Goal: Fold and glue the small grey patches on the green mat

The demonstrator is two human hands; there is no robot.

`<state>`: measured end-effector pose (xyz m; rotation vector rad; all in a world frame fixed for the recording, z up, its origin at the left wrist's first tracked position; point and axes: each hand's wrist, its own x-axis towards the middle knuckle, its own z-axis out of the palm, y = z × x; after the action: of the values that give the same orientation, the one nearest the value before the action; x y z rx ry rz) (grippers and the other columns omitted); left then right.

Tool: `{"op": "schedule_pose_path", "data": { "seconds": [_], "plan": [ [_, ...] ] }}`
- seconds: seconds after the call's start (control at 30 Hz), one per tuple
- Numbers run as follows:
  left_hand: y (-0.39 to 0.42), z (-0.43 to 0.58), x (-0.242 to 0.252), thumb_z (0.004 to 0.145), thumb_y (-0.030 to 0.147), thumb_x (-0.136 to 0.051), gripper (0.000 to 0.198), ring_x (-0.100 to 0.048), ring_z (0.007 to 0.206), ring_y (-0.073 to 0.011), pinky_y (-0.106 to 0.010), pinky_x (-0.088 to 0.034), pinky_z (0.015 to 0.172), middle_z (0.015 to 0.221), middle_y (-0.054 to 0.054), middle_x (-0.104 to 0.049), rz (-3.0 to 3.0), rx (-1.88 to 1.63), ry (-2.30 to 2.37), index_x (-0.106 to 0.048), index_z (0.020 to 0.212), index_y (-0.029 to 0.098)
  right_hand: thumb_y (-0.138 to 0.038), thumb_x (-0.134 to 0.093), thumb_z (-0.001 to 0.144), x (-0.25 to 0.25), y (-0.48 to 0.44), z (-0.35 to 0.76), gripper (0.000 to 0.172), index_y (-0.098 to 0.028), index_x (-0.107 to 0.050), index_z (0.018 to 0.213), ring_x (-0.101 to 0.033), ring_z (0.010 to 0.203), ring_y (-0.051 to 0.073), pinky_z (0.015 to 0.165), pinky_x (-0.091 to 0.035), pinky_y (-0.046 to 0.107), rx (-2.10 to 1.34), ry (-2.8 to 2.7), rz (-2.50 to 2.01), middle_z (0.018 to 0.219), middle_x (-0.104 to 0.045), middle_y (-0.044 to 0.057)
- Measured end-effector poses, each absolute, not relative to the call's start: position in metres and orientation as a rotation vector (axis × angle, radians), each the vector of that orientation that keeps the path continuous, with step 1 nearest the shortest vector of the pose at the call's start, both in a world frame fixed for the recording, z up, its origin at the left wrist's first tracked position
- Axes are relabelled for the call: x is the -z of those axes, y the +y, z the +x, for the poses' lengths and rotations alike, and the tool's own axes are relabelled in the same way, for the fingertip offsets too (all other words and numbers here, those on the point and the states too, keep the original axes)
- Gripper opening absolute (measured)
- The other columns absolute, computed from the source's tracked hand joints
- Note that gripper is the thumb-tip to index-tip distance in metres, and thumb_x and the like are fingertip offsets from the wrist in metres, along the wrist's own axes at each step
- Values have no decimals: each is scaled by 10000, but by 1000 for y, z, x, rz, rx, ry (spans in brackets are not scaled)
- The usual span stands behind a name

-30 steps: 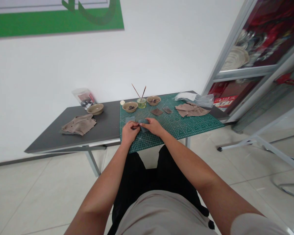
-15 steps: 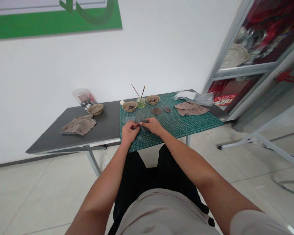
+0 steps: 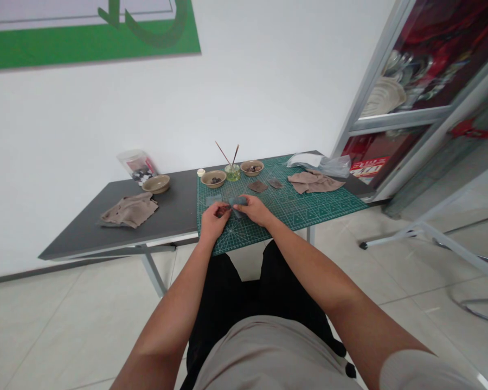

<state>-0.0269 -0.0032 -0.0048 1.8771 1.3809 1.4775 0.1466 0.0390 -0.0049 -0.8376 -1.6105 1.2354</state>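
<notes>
As they reach inward, the left hand (image 3: pixel 213 221) and right hand (image 3: pixel 255 210) pinch a grey sheet (image 3: pixel 238 203) (both curled).

A small dark piece (image 3: pixel 222 212) now shows at the fingers of the left hand (image 3: pixel 213 221), where a second ago I could see none. The grey-green sheet (image 3: pixel 238 205), which hung lower from the right hand (image 3: pixel 255 210) in my earlier feed, now sits shorter between the two hands. The head camera I am watching has drifted up and back: the green cutting mat (image 3: pixel 309 206) and grey table (image 3: pixel 162 211) look slightly smaller in frame, while more of the green wall banner (image 3: pixel 85 43) comes into view.
</notes>
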Motion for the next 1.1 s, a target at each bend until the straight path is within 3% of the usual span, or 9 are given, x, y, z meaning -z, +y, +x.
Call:
{"op": "schedule_pose_path", "data": {
  "seconds": [0.27, 0.43, 0.77, 1.1],
  "plan": [
    [-3, -28, 4, 731, 157, -649, 60, -596, 740, -139, -264, -477, 717, 798, -2, -637, 2096, -1520, 1394, -664, 770, 200, -483, -691, 743, -4, 34, 146, 353, -133, -695, 790, -494, 621, 109, 604, -383, 228, -1137, -1828, -871, 664, -587, -11],
    [-5, -28, 4, 754, 154, -609, 60, -580, 684, -135, -255, -455, 682, 709, 19, -626, 2116, -1458, 1424, -643, 746, 203, -511, -681, 728, -2, 37, 145, 391, -121, -695, 730, -451, 569, 105, 555, -328, 230, -1149, -1818, -924, 583, -530, -18],
    [-5, -27, 1, 734, 168, -642, 73, -569, 631, -127, -253, -461, 633, 709, 16, -652, 1974, -1474, 1345, -683, 785, 198, -499, -759, 651, 5, 41, 145, 408, -107, -686, 741, -470, 540, 98, 556, -383, 235, -1419, -1611, -815, 601, -577, -3],
    [-6, -26, 1, 739, 163, -616, 72, -550, 672, -134, -256, -442, 658, 720, 13, -586, 2150, -1398, 1421, -658, 776, 208, -468, -765, 676, 9, 46, 146, 378, -119, -713, 810, -560, 624, 123, 623, -453, 246, -1326, -1648, -835, 686, -646, 7]
  ]
}}
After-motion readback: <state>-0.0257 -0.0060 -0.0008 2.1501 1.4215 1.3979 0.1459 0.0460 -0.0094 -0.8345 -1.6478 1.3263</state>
